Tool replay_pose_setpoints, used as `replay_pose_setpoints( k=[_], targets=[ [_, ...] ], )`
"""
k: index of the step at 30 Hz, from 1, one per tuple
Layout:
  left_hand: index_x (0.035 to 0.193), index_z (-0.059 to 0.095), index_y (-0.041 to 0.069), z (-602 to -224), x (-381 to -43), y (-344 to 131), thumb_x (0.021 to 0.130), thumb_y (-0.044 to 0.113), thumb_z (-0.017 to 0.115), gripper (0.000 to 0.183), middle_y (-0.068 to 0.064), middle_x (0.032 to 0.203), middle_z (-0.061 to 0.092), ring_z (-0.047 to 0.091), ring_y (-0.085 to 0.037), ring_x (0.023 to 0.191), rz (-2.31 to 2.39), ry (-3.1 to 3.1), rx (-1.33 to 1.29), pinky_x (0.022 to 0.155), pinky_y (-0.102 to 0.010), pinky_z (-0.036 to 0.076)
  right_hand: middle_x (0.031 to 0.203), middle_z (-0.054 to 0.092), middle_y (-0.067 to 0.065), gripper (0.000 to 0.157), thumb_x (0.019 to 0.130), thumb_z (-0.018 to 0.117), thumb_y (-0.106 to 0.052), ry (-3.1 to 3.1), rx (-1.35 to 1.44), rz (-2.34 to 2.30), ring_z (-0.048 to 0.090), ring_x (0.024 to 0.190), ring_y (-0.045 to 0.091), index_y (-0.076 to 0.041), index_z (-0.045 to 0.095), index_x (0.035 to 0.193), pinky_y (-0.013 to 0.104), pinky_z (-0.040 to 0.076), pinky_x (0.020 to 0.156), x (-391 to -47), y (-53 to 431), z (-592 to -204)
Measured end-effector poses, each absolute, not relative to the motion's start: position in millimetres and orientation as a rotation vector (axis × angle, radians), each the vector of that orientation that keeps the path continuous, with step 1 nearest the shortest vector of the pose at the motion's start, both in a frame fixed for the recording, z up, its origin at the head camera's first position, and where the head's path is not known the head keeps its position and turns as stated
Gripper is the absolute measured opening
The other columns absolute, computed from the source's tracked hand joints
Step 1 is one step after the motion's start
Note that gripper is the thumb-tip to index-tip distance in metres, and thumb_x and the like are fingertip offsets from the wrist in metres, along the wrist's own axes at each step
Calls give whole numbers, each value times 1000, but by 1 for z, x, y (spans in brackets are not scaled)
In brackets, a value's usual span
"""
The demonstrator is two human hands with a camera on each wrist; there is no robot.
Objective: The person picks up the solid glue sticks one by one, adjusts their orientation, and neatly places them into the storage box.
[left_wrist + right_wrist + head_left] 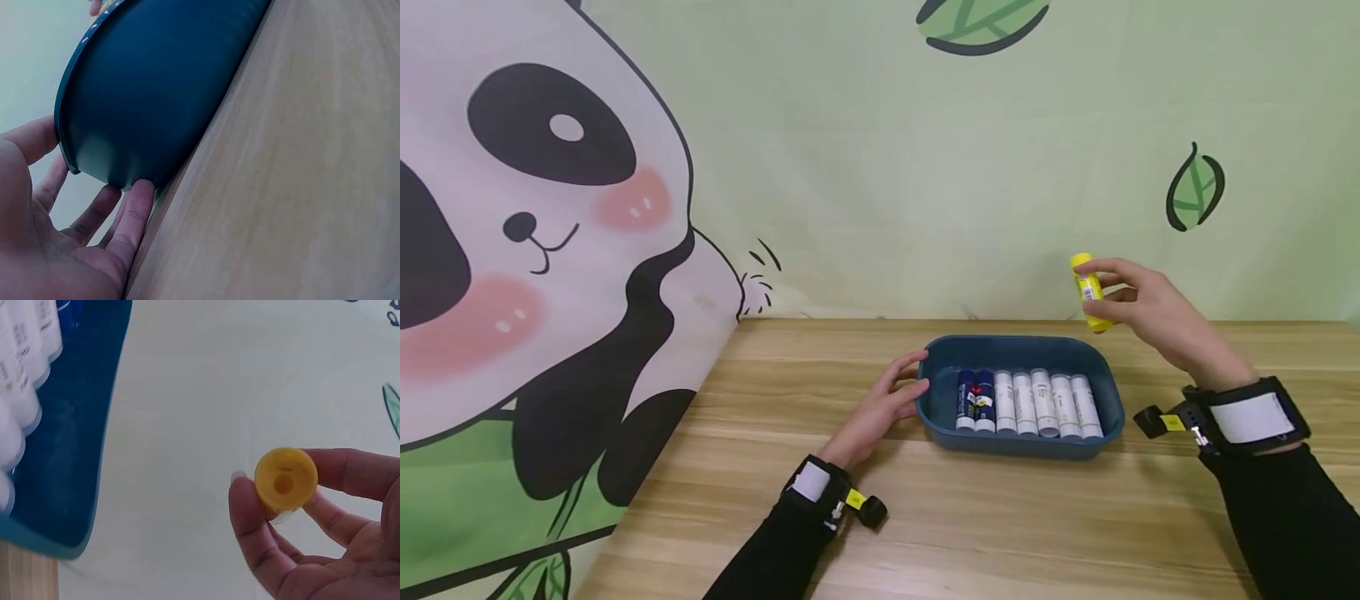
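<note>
In the head view a yellow glue stick (1087,288) is pinched between the thumb and fingers of my right hand (1165,317), raised above and right of a dark blue plastic bin (1015,446). The right wrist view shows the round yellow end (285,480) of that stick facing the camera. Inside the bin lie several white glue sticks (1043,404) in a row, with two dark blue-labelled sticks (974,402) at their left. My left hand (878,414) touches the bin's left end from outside, its spread fingertips (142,190) resting against the wall.
The bin stands on a wood-grain table (1000,525) near its back edge. Behind it hangs a pale green backdrop (880,208) with leaves and a large panda (550,208) printed on it. Each wrist wears a black strap with a small camera.
</note>
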State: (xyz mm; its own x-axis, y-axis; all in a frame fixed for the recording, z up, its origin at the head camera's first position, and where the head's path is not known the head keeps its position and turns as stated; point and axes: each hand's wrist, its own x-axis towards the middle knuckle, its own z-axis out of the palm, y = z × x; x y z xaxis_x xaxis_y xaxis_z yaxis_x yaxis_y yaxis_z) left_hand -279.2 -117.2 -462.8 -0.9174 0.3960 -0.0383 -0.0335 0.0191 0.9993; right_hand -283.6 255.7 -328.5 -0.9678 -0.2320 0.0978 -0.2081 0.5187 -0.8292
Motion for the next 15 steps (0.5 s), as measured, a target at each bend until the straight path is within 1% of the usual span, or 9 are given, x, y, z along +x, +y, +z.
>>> replay_pose_setpoints(
  k=[4,11,15],
  targets=[
    [158,43,26,-463,-279,-117,107,29,61,55,-15,155,35,54,-31,129,1975,1997,364,104,-38,51,147,42,28,56,105,64,-17,2684,-449,-1494,56,110,29,-5,42,154,23,55,81,-280,248,-328],
    [158,43,26,-463,-278,-117,107,28,60,54,-14,155,35,52,-31,131,1972,1992,366,104,-38,51,143,46,27,55,104,65,-17,2694,-491,-1447,56,115,39,-5,44,153,24,53,83,-276,240,-326],
    [158,43,25,-462,-278,-117,107,28,60,54,-15,155,35,52,-31,131,1976,1987,370,104,-38,51,144,47,26,54,104,65,-18,2695,-515,-1427,57,117,39,-7,45,153,27,52,85,-274,237,-324]
  ],
)
